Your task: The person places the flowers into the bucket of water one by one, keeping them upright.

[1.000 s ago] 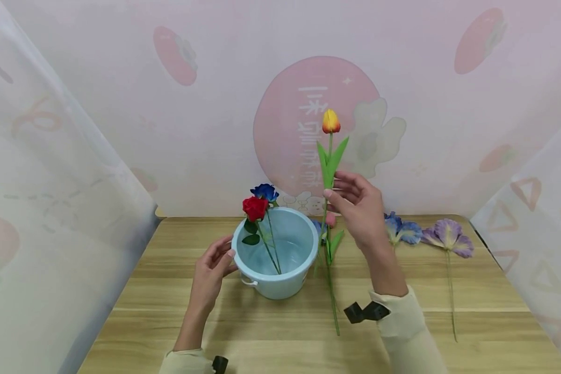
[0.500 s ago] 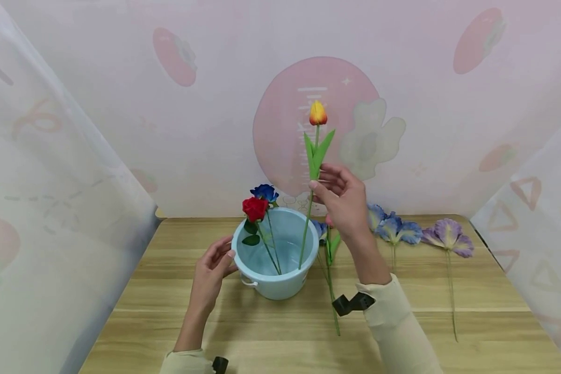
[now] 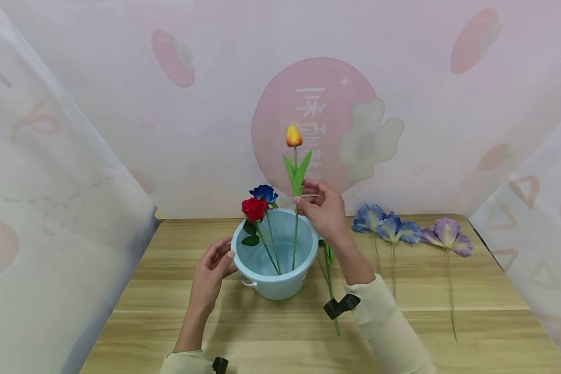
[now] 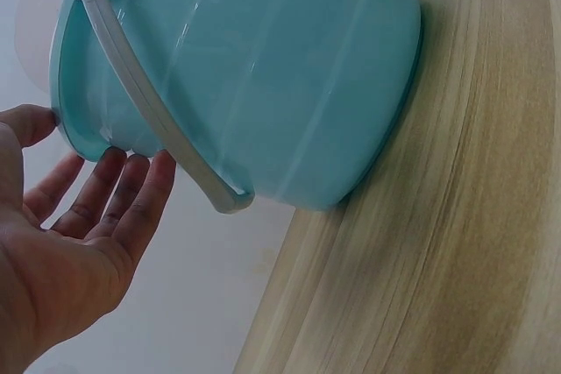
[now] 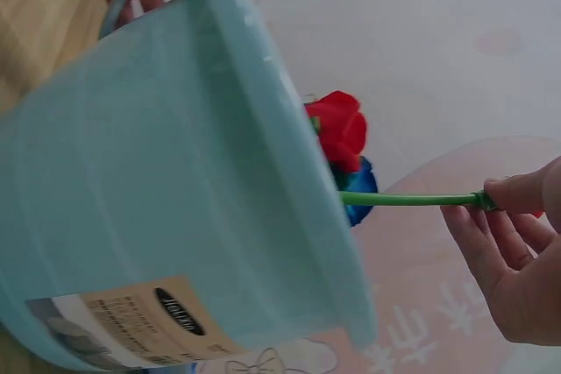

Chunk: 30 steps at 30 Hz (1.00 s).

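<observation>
"What have you got in the right hand [image 3: 324, 210]?"

"From my end, it pinches the stem of a yellow-and-orange artificial tulip [image 3: 295, 179] just below the leaves. The tulip is nearly upright, its lower stem inside a pale blue, round plastic bucket [image 3: 280, 288] on the wood-grain surface [image 3: 168, 311]"

"And the left hand [image 3: 209, 272]?"

"Its fingers are relaxed and only slightly bent, tips against the bucket's outer wall, thumb at the rim. I read that as touching rather than clasping"

"How do you expect the tulip to handle?"

"Light, I'd judge, with a thin, fairly stiff stem that should flex before it breaks. I favour holding it right there, under the leaves; the petals look softer and easier to crumple. The bucket is probably light and slippery too, so I'd steady it at the rim"

"What can't you make out?"

"Whether the stem's end touches the bucket's floor. In my right wrist view the bucket wall hides that end, and the bloom is nearly all behind the hand. In the bucket, a red artificial rose [image 3: 254, 210] partly covers a dark blue artificial rose [image 3: 264, 192]. A thin green-stemmed flower [image 3: 330, 283] lies beside the bucket, its top lost behind the right forearm [image 3: 356, 262]"
</observation>
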Tool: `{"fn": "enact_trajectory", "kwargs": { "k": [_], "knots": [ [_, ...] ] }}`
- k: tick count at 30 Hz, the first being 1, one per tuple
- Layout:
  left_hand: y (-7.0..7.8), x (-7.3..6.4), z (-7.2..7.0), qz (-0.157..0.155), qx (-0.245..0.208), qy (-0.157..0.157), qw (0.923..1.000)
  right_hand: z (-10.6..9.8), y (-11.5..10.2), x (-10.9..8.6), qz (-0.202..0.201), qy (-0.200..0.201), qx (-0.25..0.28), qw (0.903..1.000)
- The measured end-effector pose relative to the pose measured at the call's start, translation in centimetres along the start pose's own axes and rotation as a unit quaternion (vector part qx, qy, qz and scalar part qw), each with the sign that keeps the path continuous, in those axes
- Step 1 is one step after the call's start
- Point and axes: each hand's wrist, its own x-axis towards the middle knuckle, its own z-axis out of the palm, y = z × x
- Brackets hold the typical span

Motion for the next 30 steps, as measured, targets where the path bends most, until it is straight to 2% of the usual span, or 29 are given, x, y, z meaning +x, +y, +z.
{"fn": "enact_trajectory", "kwargs": {
  "k": [10,18,27,30],
  "knots": [
    [0.0,0.0,0.0,-0.003,-0.001,0.004,1.0,1.2,2.1,-0.1,0.031,-0.024,-0.025,0.9989],
    [0.0,0.0,0.0,-0.001,0.003,0.002,1.0,1.6,3.4,-0.2,0.054,-0.026,-0.077,0.9952],
    [0.0,0.0,0.0,0.005,0.002,0.0,1.0,2.4,4.1,0.1,0.053,-0.029,-0.113,0.9918],
    [0.0,0.0,0.0,0.006,0.001,0.0,1.0,2.7,4.2,0.3,0.051,-0.034,-0.141,0.9882]
  ]
}}
